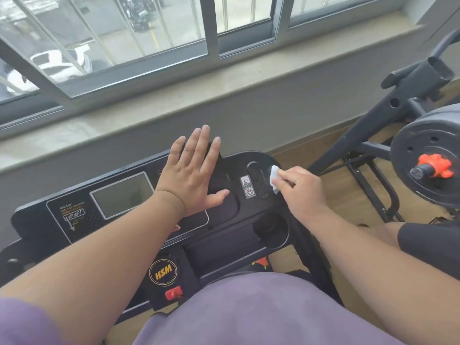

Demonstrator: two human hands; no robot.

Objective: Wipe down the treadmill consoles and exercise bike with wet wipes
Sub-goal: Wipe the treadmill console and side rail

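The treadmill console spans the near middle, below the window. The left hand lies flat and spread on its center, probably bracing. At the far right corner, the right hand pinches a wet wipe against the surface to scrub.

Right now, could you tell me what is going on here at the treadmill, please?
A person is wiping a treadmill console. The right hand pinches a white wet wipe against the console's far right corner, beside the speaker grille. The left hand lies flat, fingers spread, on the dark panel right of the screen. An exercise bike stands to the right, with neither hand on it.
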